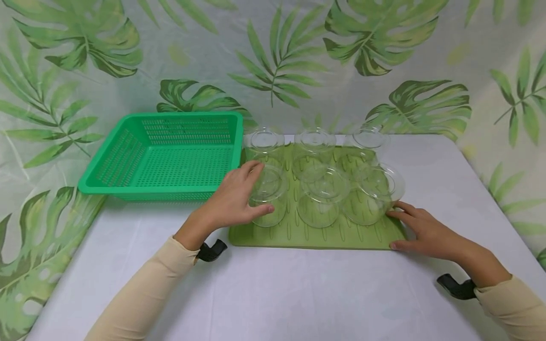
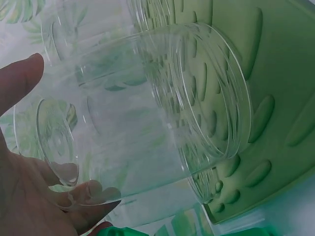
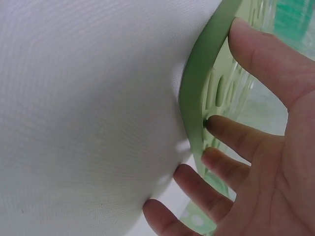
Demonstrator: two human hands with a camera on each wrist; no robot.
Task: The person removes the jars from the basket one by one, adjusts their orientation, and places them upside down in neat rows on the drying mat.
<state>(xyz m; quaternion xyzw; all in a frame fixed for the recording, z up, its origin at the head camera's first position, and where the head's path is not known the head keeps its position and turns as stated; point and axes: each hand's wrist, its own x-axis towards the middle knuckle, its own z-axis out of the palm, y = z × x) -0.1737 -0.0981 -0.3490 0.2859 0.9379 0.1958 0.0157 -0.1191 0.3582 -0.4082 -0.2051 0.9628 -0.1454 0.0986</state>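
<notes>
Several clear cylindrical jars stand in two rows on a green drying mat (image 1: 315,239) with raised oval ridges. My left hand (image 1: 236,196) is at the front left jar (image 1: 268,210), thumb on the near side and fingers spread along its left and far side. In the left wrist view, fingertips show through the wall of that jar (image 2: 128,118) near its upper end, while the thumb stands apart above. My right hand (image 1: 426,232) touches the mat's front right corner, its thumb on the edge and its other fingers extended, beside the front right jar (image 1: 367,208).
A green plastic basket (image 1: 164,193) with slotted walls stands at the left, close against the mat. White cloth (image 1: 298,293) covers the table. Behind and at the sides hangs a leaf-printed curtain (image 1: 290,42). More jars (image 1: 315,147) form the back row.
</notes>
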